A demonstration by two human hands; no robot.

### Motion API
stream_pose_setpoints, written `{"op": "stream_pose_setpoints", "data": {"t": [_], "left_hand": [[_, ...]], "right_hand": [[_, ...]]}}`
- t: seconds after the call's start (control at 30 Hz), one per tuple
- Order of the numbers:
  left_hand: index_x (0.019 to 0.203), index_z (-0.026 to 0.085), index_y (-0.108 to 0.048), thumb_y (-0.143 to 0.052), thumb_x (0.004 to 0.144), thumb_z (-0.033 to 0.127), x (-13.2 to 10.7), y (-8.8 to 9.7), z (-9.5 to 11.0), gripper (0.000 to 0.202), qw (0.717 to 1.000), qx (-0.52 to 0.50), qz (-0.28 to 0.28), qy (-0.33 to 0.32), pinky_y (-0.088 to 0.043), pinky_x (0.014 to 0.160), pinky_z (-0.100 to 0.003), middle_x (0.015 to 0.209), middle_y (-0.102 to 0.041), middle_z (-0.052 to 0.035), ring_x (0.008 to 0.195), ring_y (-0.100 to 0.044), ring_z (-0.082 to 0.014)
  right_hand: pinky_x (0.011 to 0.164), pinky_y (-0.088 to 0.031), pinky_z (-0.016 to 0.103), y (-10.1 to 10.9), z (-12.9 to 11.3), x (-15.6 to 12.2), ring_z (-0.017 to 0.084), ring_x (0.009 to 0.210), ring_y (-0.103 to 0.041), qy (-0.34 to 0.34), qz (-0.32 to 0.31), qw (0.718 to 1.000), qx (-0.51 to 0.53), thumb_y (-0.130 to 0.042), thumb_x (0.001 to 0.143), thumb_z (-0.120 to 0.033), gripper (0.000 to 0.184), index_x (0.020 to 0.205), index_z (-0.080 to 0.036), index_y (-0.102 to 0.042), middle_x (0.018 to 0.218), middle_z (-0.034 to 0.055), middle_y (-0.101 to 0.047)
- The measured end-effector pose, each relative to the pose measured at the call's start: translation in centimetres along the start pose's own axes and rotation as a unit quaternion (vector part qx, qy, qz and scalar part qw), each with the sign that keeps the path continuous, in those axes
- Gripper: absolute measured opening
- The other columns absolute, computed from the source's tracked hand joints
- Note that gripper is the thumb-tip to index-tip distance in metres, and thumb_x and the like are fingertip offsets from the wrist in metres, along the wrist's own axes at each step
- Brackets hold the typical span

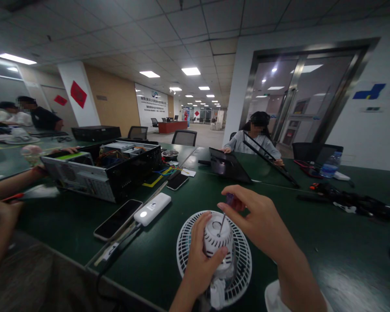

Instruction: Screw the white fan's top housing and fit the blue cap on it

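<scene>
On green table point(143, 268), left hand point(201, 260) clamped on white plastic fan point(218, 236), right hand point(256, 221) pinching screwdriver point(229, 200)

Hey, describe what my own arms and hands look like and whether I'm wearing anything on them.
Both grips are bare hands: the left hand and the right hand show no gloves, rings or watch. The right forearm runs into a white sleeve at the bottom edge of the view, while the left forearm shows bare.
</scene>
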State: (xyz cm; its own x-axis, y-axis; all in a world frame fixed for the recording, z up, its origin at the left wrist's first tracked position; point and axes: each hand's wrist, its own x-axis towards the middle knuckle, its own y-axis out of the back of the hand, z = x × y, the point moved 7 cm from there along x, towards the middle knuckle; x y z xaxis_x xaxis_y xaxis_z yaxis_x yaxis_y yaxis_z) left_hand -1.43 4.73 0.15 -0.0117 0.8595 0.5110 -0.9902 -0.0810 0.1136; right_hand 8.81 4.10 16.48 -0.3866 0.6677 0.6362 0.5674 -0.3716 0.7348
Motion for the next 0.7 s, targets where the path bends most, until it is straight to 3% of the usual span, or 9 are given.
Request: {"op": "stream_pose_setpoints", "data": {"t": [0.1, 0.27, 0.4, 0.7], "left_hand": [[0.130, 0.028, -0.035, -0.060, 0.077, 0.033, 0.02, 0.06, -0.01, 0.059, 1.000, -0.001, 0.001, -0.003, -0.020, 0.107, -0.048, 0.137, -0.035, -0.0082, 0.129, -0.029, -0.0285], [0.130, 0.031, -0.034, -0.059, 0.078, 0.034, -0.01, 0.02, 0.01, 0.058, 1.000, 0.000, -0.003, 0.003, -0.019, 0.108, -0.047, 0.138, -0.034, -0.0057, 0.129, -0.028, -0.0268], [0.130, 0.031, -0.033, -0.059, 0.078, 0.034, -0.08, -0.07, 0.00, 0.058, 1.000, 0.002, -0.008, 0.005, -0.018, 0.108, -0.047, 0.138, -0.033, -0.0055, 0.130, -0.027, -0.0264], [0.129, 0.030, -0.033, -0.060, 0.077, 0.032, 0.00, -0.04, -0.04, 0.059, 1.000, -0.006, 0.000, -0.003, -0.017, 0.108, -0.046, 0.138, -0.034, -0.0052, 0.129, -0.027, -0.0268]], "right_hand": [[0.056, -0.045, 0.025, 0.05, 0.20, 0.11, 0.015, 0.065, -0.059, -0.006, 0.015, 0.999, -0.032, -0.054, 0.081, -0.028, 0.012, 0.086, -0.018, -0.058, 0.074, 0.0031, -0.064], [0.060, -0.048, 0.028, 0.11, 0.36, -0.09, 0.017, 0.073, -0.059, 0.003, 0.009, 1.000, -0.012, -0.047, 0.084, -0.025, 0.030, 0.111, -0.016, -0.055, 0.091, 0.0077, -0.065], [0.061, -0.049, 0.027, 0.22, 0.27, -0.30, 0.015, 0.074, -0.060, 0.011, 0.006, 1.000, 0.016, -0.044, 0.083, -0.018, 0.035, 0.117, -0.016, -0.053, 0.093, 0.0068, -0.066], [0.061, -0.048, 0.029, 0.29, -0.26, -0.25, 0.017, 0.069, -0.058, 0.025, 0.023, 0.999, -0.017, -0.052, 0.082, -0.026, 0.020, 0.098, -0.015, -0.060, 0.081, 0.0052, -0.064]]}}
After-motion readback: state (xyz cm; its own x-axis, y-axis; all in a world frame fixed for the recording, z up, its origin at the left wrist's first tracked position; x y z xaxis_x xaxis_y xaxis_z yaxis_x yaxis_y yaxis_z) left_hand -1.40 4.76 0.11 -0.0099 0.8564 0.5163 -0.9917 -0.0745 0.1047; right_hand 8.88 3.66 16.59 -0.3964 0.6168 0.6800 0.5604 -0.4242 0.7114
